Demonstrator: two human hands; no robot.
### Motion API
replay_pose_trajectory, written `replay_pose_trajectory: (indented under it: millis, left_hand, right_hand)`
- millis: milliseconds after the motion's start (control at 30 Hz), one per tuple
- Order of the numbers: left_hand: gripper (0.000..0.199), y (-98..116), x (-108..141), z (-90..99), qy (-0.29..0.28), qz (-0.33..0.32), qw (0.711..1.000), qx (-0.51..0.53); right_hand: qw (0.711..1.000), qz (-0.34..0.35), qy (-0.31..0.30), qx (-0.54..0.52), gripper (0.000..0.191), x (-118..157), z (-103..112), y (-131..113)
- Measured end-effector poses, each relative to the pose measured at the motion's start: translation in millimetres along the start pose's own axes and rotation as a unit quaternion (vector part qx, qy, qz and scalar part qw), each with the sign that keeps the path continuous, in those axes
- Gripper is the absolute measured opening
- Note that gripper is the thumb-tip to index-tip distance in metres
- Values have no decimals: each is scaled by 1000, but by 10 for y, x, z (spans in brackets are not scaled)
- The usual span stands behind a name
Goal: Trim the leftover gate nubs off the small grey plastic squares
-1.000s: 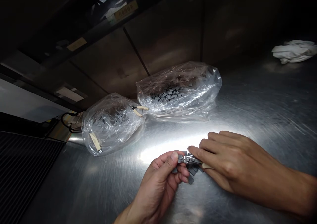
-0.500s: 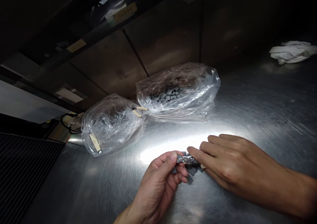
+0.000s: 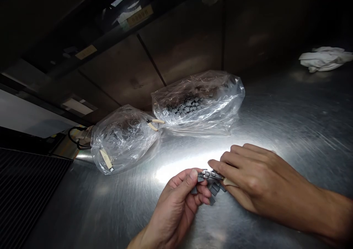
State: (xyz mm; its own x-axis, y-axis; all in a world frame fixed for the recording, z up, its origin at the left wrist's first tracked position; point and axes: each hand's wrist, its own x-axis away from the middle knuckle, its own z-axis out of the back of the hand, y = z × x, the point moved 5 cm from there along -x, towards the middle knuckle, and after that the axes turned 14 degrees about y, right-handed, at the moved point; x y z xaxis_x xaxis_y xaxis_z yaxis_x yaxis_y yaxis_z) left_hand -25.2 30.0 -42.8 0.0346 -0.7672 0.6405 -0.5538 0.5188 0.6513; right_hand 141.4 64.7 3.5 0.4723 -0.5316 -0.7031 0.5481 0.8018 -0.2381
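My left hand (image 3: 180,203) is closed, thumb against fingers, on a cluster of small grey plastic pieces (image 3: 215,188). Several flat square tabs fan out below its fingertips. My right hand (image 3: 256,179) is wrapped round a pair of nippers (image 3: 210,174) with cream handles, mostly hidden in the palm. The metal jaws point left and meet the grey pieces close to my left thumb. Whether the blades touch a piece or only lie beside it, I cannot tell.
Behind my hands, on the metal table (image 3: 116,208), lie a clear bag (image 3: 220,109) and a smaller bag (image 3: 129,146), both with grey pieces inside. Another cream-handled tool (image 3: 156,123) rests between them. A labelled cutter (image 3: 106,159) lies at the left bag, a white cloth (image 3: 325,59) far right.
My right hand has shifted slightly up and turned, and more of the nippers' jaws and handle now shows. The left hand stays almost in place.
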Motion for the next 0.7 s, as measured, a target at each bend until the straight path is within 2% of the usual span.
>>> replay_pose_trajectory:
  millis: [633, 700]
  left_hand:
    - [19, 1, -1, -11, 5, 1, 1000, -1]
    - [19, 0, -3, -7, 6, 0, 1000, -2]
  right_hand:
    - [999, 34, -2, 14, 30, 6, 19, -22]
    - [1000, 30, -1, 10, 25, -1, 20, -19]
